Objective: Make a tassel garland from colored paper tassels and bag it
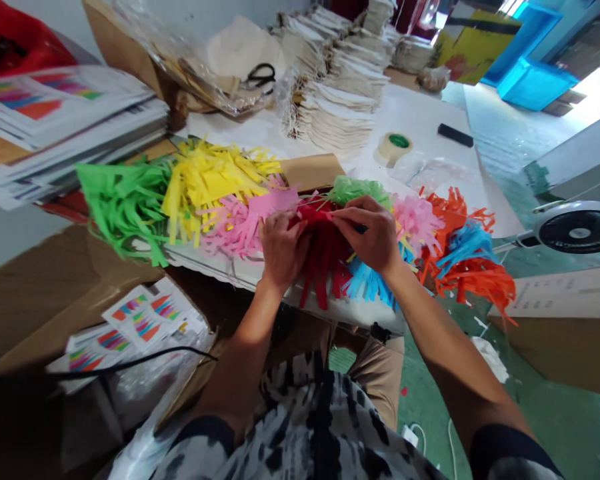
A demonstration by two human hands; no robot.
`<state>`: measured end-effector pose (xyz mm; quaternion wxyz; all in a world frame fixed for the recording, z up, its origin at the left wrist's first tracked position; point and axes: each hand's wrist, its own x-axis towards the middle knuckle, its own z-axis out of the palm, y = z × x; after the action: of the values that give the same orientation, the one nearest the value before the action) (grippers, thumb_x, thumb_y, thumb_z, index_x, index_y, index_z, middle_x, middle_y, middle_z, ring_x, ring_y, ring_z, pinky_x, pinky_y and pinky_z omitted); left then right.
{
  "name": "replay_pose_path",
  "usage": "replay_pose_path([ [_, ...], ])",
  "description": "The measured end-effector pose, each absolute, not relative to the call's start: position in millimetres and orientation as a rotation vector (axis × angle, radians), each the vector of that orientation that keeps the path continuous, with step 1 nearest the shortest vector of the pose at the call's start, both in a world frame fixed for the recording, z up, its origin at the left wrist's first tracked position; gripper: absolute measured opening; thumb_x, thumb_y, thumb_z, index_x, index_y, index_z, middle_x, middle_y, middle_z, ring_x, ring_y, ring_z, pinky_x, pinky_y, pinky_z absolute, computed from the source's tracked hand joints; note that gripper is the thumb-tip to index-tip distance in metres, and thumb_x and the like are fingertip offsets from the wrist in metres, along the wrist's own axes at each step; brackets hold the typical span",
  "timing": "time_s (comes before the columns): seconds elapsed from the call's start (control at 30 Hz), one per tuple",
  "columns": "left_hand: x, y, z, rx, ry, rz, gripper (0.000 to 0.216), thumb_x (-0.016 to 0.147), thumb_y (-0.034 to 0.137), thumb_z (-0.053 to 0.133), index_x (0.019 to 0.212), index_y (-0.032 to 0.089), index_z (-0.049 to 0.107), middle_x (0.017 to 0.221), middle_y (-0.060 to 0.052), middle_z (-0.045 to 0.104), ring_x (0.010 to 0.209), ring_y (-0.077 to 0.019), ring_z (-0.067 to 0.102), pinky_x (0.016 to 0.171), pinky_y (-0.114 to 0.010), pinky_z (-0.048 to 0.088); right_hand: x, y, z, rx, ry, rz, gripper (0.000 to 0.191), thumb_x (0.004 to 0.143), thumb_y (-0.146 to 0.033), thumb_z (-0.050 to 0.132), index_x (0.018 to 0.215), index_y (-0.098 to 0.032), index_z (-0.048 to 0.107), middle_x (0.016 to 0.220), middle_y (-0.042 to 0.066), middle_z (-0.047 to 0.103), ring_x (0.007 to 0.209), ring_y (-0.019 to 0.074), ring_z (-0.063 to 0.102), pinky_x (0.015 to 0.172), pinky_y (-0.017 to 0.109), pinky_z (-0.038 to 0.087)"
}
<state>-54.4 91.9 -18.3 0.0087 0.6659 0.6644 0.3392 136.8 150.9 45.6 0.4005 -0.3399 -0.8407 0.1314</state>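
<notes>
Sheets point(80, 107) stacked upper left, colour-printed, no words readable. Next along: green fringe point(125, 200), yellow fringe point(215, 173), pink fringe point(240, 223). Centre: red fringe point(325, 263) at the near edge of the table point(425, 113), between the person's 2 hands. Left hand point(283, 250): fingers curled, closed on its upper left edge. Right hand point(373, 233): thumb and forefinger pinched together on its top edge, no gap showing. Judged light, limp, easily torn or tangled; best held by the top, strands loose. Rightward: blue fringe point(370, 283), orange fringe point(480, 277). Far right: carton point(560, 353), faint marks, illegible. No brand made out.
</notes>
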Motion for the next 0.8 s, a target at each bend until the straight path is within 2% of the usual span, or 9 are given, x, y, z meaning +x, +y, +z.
replay_pose_path([
  [0.13, -51, 86, -9, 1.999, 2.119, 1.269, 0.041, 0.102, 0.041, 0.057, 0.138, 0.026, 0.067, 0.139, -0.012, 0.064, 0.134, -0.0316, 0.052, 0.119, -0.051, 0.035, 136, 154, 53, -0.881, -2.188, 0.275, 0.014, 0.097, -0.027, 0.071, 0.100, -0.026, 0.085, 0.102, 0.006, 0.073, 0.097, 0.0212, 0.069, 0.089, 0.040, 0.054],
  [0.27, -48, 82, 2, 1.956, 2.045, 1.456, 0.025, 0.102, 0.032, 0.056, 0.121, 0.029, 0.072, 0.128, -0.009, 0.066, 0.130, -0.0279, 0.056, 0.116, -0.047, 0.041, 137, 155, 59, -0.870, -2.206, 0.246, 0.014, 0.098, -0.028, 0.071, 0.101, -0.025, 0.085, 0.103, 0.007, 0.073, 0.096, 0.0212, 0.069, 0.089, 0.041, 0.053],
  [0.47, -47, 88, 1, 1.915, 1.777, 1.682, 0.018, 0.093, 0.016, 0.061, 0.106, 0.024, 0.069, 0.116, -0.006, 0.069, 0.119, -0.0239, 0.061, 0.110, -0.042, 0.046, 137, 153, 55, -0.820, -2.189, 0.300, 0.013, 0.097, -0.026, 0.072, 0.101, -0.026, 0.085, 0.101, 0.006, 0.073, 0.097, 0.0210, 0.069, 0.088, 0.040, 0.053],
  [0.67, -50, 95, -6, 1.943, 1.713, 1.741, 0.008, 0.095, 0.025, 0.068, 0.102, 0.023, 0.071, 0.111, -0.006, 0.071, 0.113, -0.0231, 0.062, 0.107, -0.042, 0.045, 138, 153, 51, -0.756, -2.176, 0.354, 0.011, 0.097, -0.027, 0.073, 0.100, -0.028, 0.084, 0.104, 0.006, 0.074, 0.100, 0.0218, 0.070, 0.089, 0.042, 0.054],
  [0.8, -54, 97, -3, 1.954, 1.758, 1.741, 0.012, 0.096, 0.033, 0.071, 0.099, 0.023, 0.075, 0.109, -0.006, 0.071, 0.113, -0.0236, 0.062, 0.107, -0.042, 0.045, 139, 153, 52, -0.698, -2.224, 0.365, 0.011, 0.097, -0.029, 0.073, 0.101, -0.030, 0.083, 0.109, 0.005, 0.075, 0.102, 0.0215, 0.070, 0.091, 0.043, 0.055],
])
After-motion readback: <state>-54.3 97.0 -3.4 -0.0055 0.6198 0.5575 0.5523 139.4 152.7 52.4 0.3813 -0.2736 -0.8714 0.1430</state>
